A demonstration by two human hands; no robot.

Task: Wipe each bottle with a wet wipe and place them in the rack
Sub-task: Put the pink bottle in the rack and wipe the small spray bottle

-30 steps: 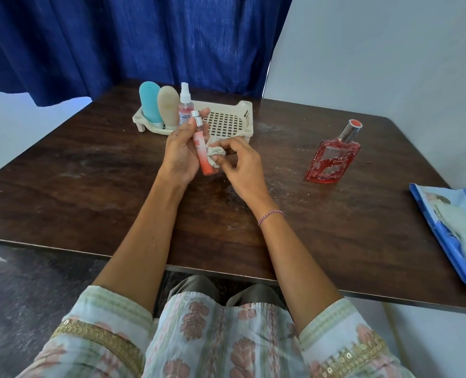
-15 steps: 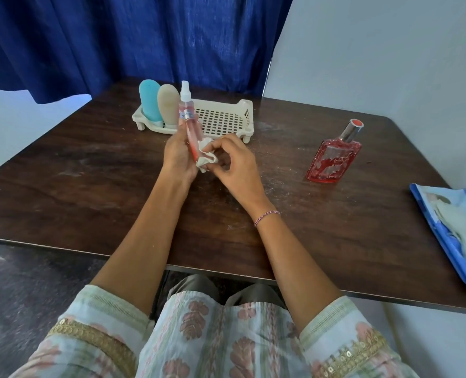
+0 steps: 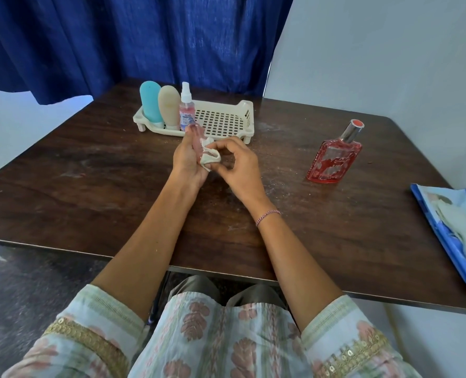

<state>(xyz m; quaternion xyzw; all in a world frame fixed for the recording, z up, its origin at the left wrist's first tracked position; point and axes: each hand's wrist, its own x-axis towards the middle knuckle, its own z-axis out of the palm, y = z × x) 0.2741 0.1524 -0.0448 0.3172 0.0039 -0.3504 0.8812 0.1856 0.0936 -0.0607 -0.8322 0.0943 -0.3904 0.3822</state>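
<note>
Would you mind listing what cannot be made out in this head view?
- Slim pink bottle: motion-blurred, mostly hidden by the left hand and wipe.
- Spray bottle label: too small.
- Wipes pack: cut off by the right edge.

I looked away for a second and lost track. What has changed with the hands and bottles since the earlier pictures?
The right hand slid the wet wipe down the slim pink bottle, which the left hand kept gripping and brought lower, towards the table. Nothing was let go. The three bottles in the rack and the red perfume bottle stayed put.
</note>
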